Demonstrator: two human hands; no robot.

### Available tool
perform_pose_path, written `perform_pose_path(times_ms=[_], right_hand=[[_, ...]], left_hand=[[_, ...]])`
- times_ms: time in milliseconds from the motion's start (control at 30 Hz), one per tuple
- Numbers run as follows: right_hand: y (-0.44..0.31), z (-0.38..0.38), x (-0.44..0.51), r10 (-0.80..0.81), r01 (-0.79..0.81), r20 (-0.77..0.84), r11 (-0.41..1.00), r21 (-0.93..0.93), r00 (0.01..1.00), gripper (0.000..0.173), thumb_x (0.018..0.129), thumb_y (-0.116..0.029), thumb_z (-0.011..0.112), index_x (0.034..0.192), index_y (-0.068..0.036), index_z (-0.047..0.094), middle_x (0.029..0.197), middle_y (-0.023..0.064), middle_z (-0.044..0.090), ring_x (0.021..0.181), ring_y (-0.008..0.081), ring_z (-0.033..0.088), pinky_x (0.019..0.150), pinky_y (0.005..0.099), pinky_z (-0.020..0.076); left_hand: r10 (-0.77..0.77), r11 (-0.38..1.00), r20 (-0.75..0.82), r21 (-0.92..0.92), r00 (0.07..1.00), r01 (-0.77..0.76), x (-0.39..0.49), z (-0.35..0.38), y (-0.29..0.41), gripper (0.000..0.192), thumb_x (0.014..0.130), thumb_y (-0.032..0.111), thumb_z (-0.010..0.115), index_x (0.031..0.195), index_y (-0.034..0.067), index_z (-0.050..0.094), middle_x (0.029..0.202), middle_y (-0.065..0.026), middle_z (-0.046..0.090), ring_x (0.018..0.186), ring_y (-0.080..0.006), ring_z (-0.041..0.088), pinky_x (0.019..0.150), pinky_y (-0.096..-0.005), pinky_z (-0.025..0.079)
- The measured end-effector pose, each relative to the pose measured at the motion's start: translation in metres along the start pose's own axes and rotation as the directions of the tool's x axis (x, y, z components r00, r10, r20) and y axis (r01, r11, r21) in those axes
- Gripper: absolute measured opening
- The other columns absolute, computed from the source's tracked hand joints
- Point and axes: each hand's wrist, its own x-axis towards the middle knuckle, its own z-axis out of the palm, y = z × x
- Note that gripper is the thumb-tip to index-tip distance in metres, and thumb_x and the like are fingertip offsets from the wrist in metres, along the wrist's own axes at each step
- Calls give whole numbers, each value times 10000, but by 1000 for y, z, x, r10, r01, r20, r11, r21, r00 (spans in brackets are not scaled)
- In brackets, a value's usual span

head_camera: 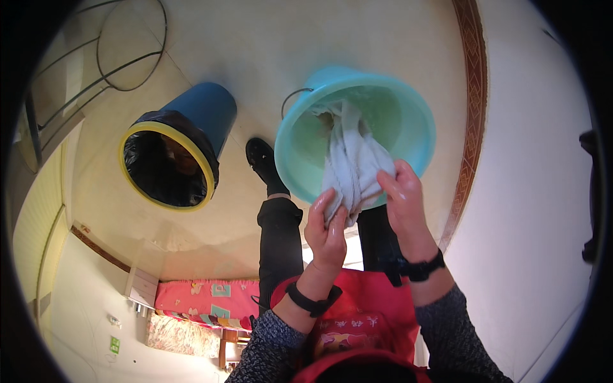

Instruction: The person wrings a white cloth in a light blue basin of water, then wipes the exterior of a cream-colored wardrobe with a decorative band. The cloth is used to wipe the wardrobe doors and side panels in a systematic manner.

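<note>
A wet, pale cloth [353, 158] is stretched between my two hands, above the near rim of a light turquoise plastic bucket [421, 129]. Its far end hangs down into the bucket, where greenish-looking water [383, 112] shows. My left hand [328, 234] pinches the near left edge of the cloth between thumb and fingers. On the right side, my right hand [404, 196] grips the cloth's other edge. Both hands look wet, and each wrist wears a black band. A brownish patch shows near the cloth's far end; whether it is a stain cannot be told.
Left of the bucket stands a blue bin [203, 112] with a yellow rim and black liner. A metal wire stand [131, 69] is at the upper left. My black shoe [261, 155] is beside the bucket. A white wall [522, 143] rises at right; a bed [206, 299] shows lower left.
</note>
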Motion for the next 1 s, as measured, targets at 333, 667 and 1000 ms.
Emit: perform_pose_path(times_ms=[333, 667, 1000], right_hand=[[13, -6, 28, 195, -165, 66, 935, -312, 979, 526, 808, -175, 582, 1242, -24, 327, 1113, 151, 504, 952, 247, 562, 820, 372, 450], [67, -11, 132, 282, 249, 134, -427, -869, 950, 320, 810, -229, 468, 1090, -104, 560, 947, 120, 607, 826, 290, 597, 717, 438, 432], [9, 2, -7, 194, 119, 377, 738, -664, 906, 308, 743, -242, 672, 941, -13, 612, 828, 106, 622, 760, 153, 591, 687, 273, 458]], left_hand=[[350, 699, 557, 380, 753, -606, 18, 12, -4, 556, 655, -45, 570, 1193, 2, 436, 992, -193, 556, 1006, -383, 504, 877, -479, 380], [-471, 841, 304, -127, 828, 526, 28, 17, -86, 672, 863, 309, 543, 1382, 88, 179, 1386, -163, 266, 1241, -325, 300, 1007, -441, 256], [-469, 401, 482, -630, 740, 665, 83, 25, -87, 531, 863, 296, 517, 1309, 132, 280, 1192, -90, 472, 988, -239, 538, 825, -344, 468]])
